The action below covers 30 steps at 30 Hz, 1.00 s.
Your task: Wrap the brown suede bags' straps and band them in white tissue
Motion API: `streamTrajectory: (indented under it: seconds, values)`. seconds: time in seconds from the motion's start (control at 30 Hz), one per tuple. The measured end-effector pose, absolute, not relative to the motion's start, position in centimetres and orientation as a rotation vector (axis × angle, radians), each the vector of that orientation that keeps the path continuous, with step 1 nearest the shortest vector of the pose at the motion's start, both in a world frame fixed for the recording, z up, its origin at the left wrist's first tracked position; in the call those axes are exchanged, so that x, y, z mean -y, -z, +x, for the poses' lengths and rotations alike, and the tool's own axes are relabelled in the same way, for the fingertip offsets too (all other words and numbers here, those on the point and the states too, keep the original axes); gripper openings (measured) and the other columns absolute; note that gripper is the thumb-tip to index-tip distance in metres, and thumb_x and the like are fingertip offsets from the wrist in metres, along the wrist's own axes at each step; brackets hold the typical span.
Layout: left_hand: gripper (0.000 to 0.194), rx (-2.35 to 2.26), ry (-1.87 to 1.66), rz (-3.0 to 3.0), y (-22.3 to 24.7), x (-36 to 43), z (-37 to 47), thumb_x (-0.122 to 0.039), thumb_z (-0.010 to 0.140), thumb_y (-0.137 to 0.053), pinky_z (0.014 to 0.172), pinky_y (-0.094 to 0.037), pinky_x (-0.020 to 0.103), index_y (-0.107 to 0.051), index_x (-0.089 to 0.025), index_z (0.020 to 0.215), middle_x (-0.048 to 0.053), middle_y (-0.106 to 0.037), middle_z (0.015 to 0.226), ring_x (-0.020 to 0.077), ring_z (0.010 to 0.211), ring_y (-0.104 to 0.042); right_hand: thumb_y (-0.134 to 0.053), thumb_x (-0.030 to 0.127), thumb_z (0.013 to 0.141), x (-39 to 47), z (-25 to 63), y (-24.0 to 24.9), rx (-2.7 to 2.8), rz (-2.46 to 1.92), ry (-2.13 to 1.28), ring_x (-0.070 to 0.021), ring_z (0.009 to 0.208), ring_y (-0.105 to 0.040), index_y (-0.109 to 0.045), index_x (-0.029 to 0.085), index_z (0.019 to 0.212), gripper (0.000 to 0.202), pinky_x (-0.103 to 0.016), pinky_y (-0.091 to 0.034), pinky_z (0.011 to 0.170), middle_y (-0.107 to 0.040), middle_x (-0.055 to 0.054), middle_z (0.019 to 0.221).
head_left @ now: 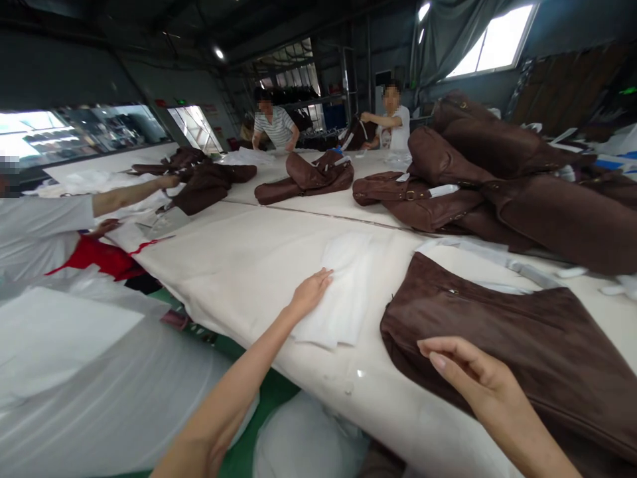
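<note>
My left hand (312,292) rests at the left edge of a thin white sheet stack (343,299) on the pale table, its fingers extended over the sheets. Above the near left part of a large dark brown bag (497,325) is my right hand (465,372), thumb and fingers curved with a gap between them and nothing held. The bag lies flat, with a small zipper pull near its upper edge. White wrapping shows behind its top.
Several brown bags (562,206) are piled at the right, others (308,176) lie across the table (239,245). A person (40,232) reaches in at the left; two people stand at the far side. White packing material (74,372) fills the lower left.
</note>
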State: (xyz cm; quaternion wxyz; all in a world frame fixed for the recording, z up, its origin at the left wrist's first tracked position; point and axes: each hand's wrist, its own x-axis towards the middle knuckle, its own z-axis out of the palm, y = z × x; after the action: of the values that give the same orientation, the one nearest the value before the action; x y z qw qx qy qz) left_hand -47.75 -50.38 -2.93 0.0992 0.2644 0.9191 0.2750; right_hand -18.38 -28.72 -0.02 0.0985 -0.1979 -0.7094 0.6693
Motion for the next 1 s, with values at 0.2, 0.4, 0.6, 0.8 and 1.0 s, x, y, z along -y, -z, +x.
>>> streamTrajectory:
  seconds: [0.2,0.4,0.6,0.8,1.0]
  values:
    - [0.074,-2.636,-1.209,0.698,-0.6,51.1,-49.2,-0.077,0.079,-0.044,0.104,-0.046,0.038,-0.074,-0.014,0.104,0.009,-0.074,0.115,0.0335,0.116,-0.063,-0.074,0.055,0.078,28.1,-16.4,-0.8,1.973,-0.582,-2.159,-0.0263,0.097,-0.073,-0.077,0.021,0.095,0.038,-0.034,-0.059,0.09,-0.077,-0.01,0.1]
    - [0.073,-2.545,-1.605,0.583,-4.7,51.5,-48.4,-0.077,0.071,-0.061,0.087,-0.054,0.037,-0.073,-0.011,0.1,0.01,-0.076,0.097,0.0306,0.097,-0.068,-0.076,0.056,0.076,28.4,-17.6,0.7,1.741,-0.556,-2.392,-0.0314,0.106,-0.07,-0.075,0.021,0.104,0.045,-0.046,-0.056,0.097,-0.075,-0.013,0.111]
    - [0.07,-2.161,-1.965,0.523,-7.0,49.9,-41.6,-0.071,0.08,-0.061,0.094,-0.055,0.042,-0.066,-0.015,0.122,0.014,-0.074,0.114,0.0304,0.106,-0.068,-0.083,0.051,0.069,29.9,-21.3,0.0,1.364,-0.53,-2.502,-0.0297,0.133,-0.053,-0.062,0.024,0.128,0.068,-0.045,-0.045,0.11,-0.059,-0.013,0.141]
    - [0.061,-1.55,-1.911,0.225,-1.9,47.4,-28.9,-0.066,0.087,-0.057,0.1,-0.053,0.049,-0.064,-0.023,0.129,0.01,-0.073,0.117,0.0324,0.113,-0.067,-0.084,0.043,0.069,31.7,-21.6,-0.7,1.156,-0.393,-2.657,-0.0263,0.104,-0.069,-0.069,0.02,0.112,0.051,-0.04,-0.053,0.095,-0.073,-0.011,0.116]
    - [0.047,-1.653,-1.608,0.424,0.4,48.9,-26.3,-0.054,0.091,-0.059,0.104,-0.049,0.046,-0.073,-0.015,0.113,0.014,-0.075,0.111,0.0313,0.11,-0.068,-0.083,0.039,0.07,25.0,-11.9,-2.8,1.995,-0.499,-1.987,-0.0207,0.069,-0.068,-0.075,0.022,0.078,0.02,-0.029,-0.055,0.062,-0.075,-0.001,0.079]
